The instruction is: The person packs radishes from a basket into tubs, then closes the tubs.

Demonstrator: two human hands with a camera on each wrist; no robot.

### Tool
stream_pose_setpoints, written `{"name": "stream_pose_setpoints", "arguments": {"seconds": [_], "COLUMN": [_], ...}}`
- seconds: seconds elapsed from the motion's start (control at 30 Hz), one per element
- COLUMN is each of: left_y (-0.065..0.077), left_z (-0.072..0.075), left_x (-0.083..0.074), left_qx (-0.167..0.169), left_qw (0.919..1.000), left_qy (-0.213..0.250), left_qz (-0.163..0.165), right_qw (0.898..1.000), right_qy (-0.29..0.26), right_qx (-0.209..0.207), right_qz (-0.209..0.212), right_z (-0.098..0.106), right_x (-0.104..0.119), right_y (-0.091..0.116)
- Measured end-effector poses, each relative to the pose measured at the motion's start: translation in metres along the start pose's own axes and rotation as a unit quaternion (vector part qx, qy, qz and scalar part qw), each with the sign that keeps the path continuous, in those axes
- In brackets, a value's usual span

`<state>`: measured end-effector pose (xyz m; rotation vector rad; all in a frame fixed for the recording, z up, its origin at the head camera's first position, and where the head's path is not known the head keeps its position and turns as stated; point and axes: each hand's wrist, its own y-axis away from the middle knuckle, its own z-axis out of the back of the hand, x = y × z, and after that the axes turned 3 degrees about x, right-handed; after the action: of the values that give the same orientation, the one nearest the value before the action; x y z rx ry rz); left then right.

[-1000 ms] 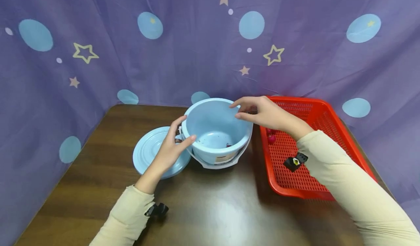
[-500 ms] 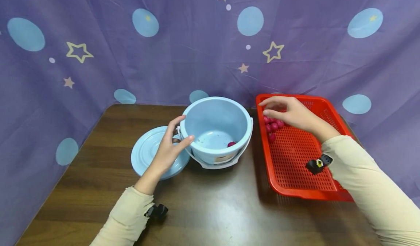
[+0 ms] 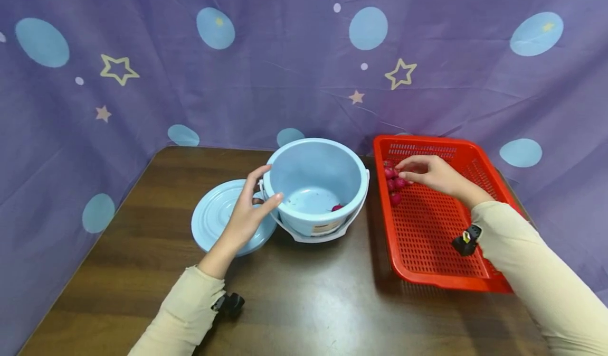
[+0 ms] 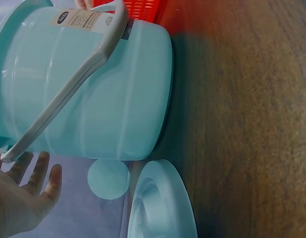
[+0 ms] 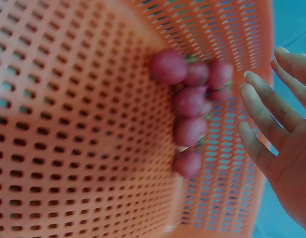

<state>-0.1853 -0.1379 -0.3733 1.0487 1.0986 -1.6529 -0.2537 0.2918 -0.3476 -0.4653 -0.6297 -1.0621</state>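
A light-blue bucket (image 3: 313,160) with a white handle (image 4: 69,84) stands upright on the table. My left hand (image 3: 244,216) rests at its left rim, thumb and forefinger at the edge; in the left wrist view its other fingers (image 4: 39,181) spread loosely beside the bucket wall. A magenta radish (image 3: 336,207) lies on the bucket's floor. Several more radishes (image 5: 187,101), with short green stalks, cluster against the left wall of a red perforated basket (image 3: 429,279). My right hand (image 3: 434,176) hovers over the basket, fingertips close to these radishes and nothing between them.
The bucket's light-blue lid (image 3: 214,216) lies flat on the brown wooden table (image 3: 304,303), left of the bucket and under my left hand. Behind the table hangs a purple curtain (image 3: 266,81) with stars and dots.
My right hand has moved right from above the bucket, then down to the radishes in the basket. My left hand has stayed at the bucket's rim.
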Motion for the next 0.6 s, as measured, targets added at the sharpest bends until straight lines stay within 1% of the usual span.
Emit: {"name": "stream_pose_setpoints", "arguments": {"seconds": [0.2,0.33,0.43,0.5,0.6], "left_y": [-0.001,-0.001,0.000,0.000,0.001], "left_z": [0.000,0.000,0.000,0.000,0.000], "left_x": [-0.001,-0.002,-0.001,-0.001,-0.001], "left_qx": [0.003,0.002,0.000,0.001,0.002], "left_qw": [1.0000,1.0000,1.0000,1.0000,1.0000], "left_qy": [0.000,-0.002,-0.003,-0.004,-0.007], "left_qz": [0.003,0.002,0.002,0.003,0.004], "right_qw": [0.998,0.996,0.994,0.993,0.993], "right_qy": [0.047,0.062,0.056,0.054,0.062], "right_qx": [0.022,0.058,0.087,0.099,0.100], "right_qz": [-0.033,-0.042,-0.045,-0.038,-0.029], "right_z": [-0.007,-0.014,-0.021,-0.025,-0.031], "right_x": [-0.014,-0.020,-0.023,-0.024,-0.025], "right_y": [0.000,-0.003,-0.005,-0.006,-0.007]}}
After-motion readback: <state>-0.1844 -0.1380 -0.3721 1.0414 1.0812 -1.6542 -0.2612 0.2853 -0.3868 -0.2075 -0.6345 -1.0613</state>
